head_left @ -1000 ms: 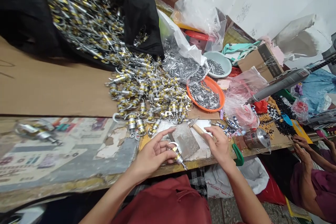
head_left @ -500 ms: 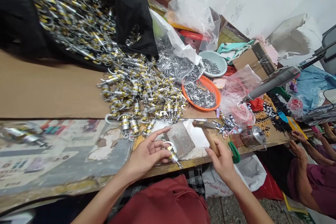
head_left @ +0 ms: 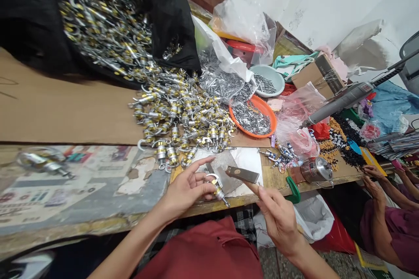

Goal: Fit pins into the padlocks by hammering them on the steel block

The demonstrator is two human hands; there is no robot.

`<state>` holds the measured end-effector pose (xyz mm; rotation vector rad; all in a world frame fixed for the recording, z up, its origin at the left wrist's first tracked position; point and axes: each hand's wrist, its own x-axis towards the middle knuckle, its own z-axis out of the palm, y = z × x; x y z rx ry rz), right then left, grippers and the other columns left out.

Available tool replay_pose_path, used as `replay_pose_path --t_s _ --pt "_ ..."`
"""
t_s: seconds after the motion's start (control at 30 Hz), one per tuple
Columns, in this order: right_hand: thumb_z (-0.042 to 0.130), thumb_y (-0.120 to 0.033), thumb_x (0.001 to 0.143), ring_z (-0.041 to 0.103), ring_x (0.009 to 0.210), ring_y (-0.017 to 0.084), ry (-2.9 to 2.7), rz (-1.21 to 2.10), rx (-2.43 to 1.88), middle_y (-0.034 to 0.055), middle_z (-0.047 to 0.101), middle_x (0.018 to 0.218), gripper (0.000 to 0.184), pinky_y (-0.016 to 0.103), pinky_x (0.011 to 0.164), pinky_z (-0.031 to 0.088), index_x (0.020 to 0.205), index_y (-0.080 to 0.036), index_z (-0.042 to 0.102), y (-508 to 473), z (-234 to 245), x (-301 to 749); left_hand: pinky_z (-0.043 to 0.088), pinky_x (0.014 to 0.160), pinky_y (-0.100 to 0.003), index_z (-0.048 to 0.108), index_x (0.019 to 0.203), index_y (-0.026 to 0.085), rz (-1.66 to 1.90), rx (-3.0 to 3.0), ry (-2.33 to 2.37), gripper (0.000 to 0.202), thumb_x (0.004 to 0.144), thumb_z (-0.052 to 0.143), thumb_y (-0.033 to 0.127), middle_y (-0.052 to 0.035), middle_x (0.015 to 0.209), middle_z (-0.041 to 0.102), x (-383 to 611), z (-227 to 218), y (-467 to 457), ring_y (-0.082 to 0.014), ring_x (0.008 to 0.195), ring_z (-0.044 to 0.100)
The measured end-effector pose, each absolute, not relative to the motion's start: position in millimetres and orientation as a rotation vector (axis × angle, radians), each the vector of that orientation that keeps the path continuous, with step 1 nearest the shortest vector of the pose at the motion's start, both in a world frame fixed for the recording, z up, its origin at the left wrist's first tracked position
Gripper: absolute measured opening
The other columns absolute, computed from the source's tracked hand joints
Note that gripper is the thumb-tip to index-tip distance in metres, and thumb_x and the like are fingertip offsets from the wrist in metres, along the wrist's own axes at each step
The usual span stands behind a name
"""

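Observation:
Between the thumb and fingers of my left hand (head_left: 183, 189) is a silver-and-yellow metal fitting with a curved hook (head_left: 220, 192), its narrow tip slanting down to the right. My right hand (head_left: 279, 220) is wrapped round the wooden handle of a hammer (head_left: 244, 174). The hammer's dark head hangs over the right part of a flat grey metal block (head_left: 224, 162), just to the right of the fitting. Under the block lies a white sheet (head_left: 252, 161) near the bench's front edge. Many similar hooked fittings (head_left: 183, 113) are heaped beyond my left hand.
More fittings spill from a black bag (head_left: 173, 22). Small metal pins fill an orange bowl (head_left: 273, 117) and a pale blue bowl (head_left: 278, 80). A lone fitting (head_left: 46, 163) lies at left. A glass mug (head_left: 317, 169), green clamp-like piece (head_left: 293, 191) and another person's hands (head_left: 375, 183) are at right.
The hammer has turned and moved left, its head now over the metal block. My right hand has rotated and dropped slightly. My left hand still holds the fitting.

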<state>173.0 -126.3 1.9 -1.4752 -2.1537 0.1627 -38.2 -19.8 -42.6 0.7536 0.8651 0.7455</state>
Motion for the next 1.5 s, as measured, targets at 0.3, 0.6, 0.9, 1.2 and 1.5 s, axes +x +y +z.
replay_pose_path --t_s 0.3,0.6,0.9,1.2,1.5 --pt "0.040 -0.014 0.091 0.061 0.070 0.014 -2.207 0.221 -1.623 0.0052 0.064 0.082 0.043 0.023 0.064 0.051 0.131 -0.026 0.047 -126 -11 172 0.048 0.049 -0.024 0.041 0.124 0.016 0.751 0.770 0.887 0.078 0.054 0.074 0.018 0.0067 0.060 0.060 -37 -43 -20 -0.0131 0.048 0.060" --pt "0.051 -0.034 0.087 0.066 0.088 0.020 -1.840 0.521 -1.793 0.0056 0.069 0.102 0.032 0.032 0.074 0.053 0.115 -0.021 0.062 -71 -50 218 0.052 0.062 -0.029 0.064 0.093 0.017 0.736 0.904 0.967 0.043 0.053 0.077 0.027 0.0006 0.062 0.069 -43 -38 -20 -0.0187 0.059 0.066" --pt "0.046 -0.025 0.090 0.058 0.094 0.019 -1.789 0.107 -1.969 0.0100 0.064 0.099 0.025 0.032 0.084 0.044 0.100 -0.012 0.065 58 -32 226 0.049 0.074 -0.032 0.074 0.059 0.025 1.045 1.339 1.122 0.006 0.059 0.072 0.031 -0.0061 0.081 0.070 -39 -45 -25 -0.0255 0.081 0.064" --pt "0.053 -0.030 0.089 0.058 0.097 0.019 -1.820 0.114 -2.209 0.0070 0.057 0.112 0.025 0.039 0.083 0.050 0.110 -0.016 0.056 109 -34 251 0.047 0.058 -0.026 0.074 0.060 0.026 1.070 1.480 1.097 0.007 0.064 0.069 0.029 -0.0044 0.076 0.064 -39 -51 -25 -0.0219 0.073 0.061" --pt "0.051 -0.025 0.087 0.065 0.079 0.019 -1.774 0.138 -2.196 0.0027 0.071 0.081 0.019 0.027 0.069 0.047 0.084 -0.022 0.069 82 -17 256 0.047 0.063 -0.026 0.072 0.063 0.026 1.093 1.520 0.968 0.005 0.066 0.070 0.023 -0.0035 0.073 0.064 -38 -54 -25 -0.0201 0.070 0.062"
